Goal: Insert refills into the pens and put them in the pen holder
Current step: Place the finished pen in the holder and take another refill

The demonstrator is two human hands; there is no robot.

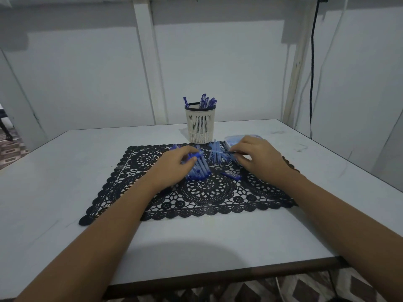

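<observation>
As the left hand [174, 165] grips a pen barrel [197, 154] for loading, the right hand [256, 155] at three o'clock seemingly pinches a refill [229, 152].

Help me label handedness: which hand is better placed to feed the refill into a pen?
Right. The right hand pinches a thin refill beside the refill pile, while the left hand grips a pen barrel to receive it.
</observation>
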